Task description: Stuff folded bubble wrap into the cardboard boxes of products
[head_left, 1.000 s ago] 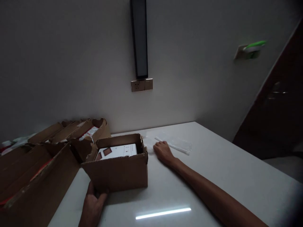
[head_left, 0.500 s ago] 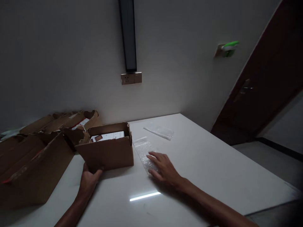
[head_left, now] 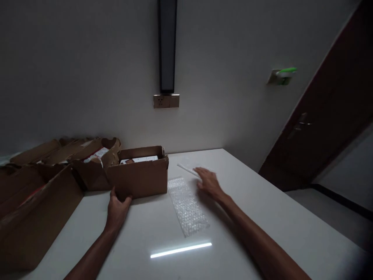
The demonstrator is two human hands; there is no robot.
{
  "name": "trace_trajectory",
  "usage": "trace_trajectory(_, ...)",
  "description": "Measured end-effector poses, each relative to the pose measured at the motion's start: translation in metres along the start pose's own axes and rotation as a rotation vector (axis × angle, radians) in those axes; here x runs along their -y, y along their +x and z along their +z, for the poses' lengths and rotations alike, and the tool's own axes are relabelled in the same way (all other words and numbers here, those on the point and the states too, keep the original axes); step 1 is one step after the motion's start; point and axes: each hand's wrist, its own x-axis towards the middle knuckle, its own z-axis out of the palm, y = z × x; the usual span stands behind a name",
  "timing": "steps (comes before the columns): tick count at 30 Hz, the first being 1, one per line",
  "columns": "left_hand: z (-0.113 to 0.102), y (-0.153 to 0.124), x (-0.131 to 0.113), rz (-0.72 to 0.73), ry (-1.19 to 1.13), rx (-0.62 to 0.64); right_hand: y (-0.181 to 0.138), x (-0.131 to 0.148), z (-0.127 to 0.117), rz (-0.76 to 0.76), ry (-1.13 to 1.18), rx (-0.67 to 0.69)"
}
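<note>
My left hand [head_left: 117, 211] grips the lower left corner of an open cardboard box [head_left: 140, 181], thumb along its front and fingers at its side. White printed packs [head_left: 144, 159] show inside this box. To its right a clear bubble-wrap bag [head_left: 188, 208] lies flat on the white table. My right hand [head_left: 209, 182] is beyond that bag, palm down with fingers stretched out, touching a second clear bag [head_left: 185, 166]. The hand covers part of this second bag.
Several more open cardboard boxes [head_left: 43, 217] stand on the left of the white table [head_left: 247, 217]. The wall behind has a socket plate [head_left: 166, 101] and a green item [head_left: 286, 72] at another plate. A dark door [head_left: 326, 101] is at the right.
My right hand has moved from the nearer bubble-wrap bag to the farther bag. The nearer bag now lies uncovered, closer to me. The box under my left hand has shifted slightly back.
</note>
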Motion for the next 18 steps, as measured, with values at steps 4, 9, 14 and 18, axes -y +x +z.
trace_trajectory(4, -0.002, 0.0, 0.005, 0.014, -0.027, -0.036, -0.002, -0.038, 0.0, 0.144, -0.145, 0.001)
trace_trajectory(9, -0.018, -0.047, -0.014, 0.205, 0.052, -0.093, -0.006, -0.021, 0.0, 0.105, -0.207, -0.005)
trace_trajectory(14, 0.003, -0.133, -0.051, 0.686, 0.192, 0.479, -0.02, 0.009, -0.009, -0.013, -0.168, 0.06)
trace_trajectory(18, 0.043, -0.155, -0.085, 0.697, 0.352, 0.79, -0.046, 0.02, -0.007, -0.074, -0.141, 0.105)
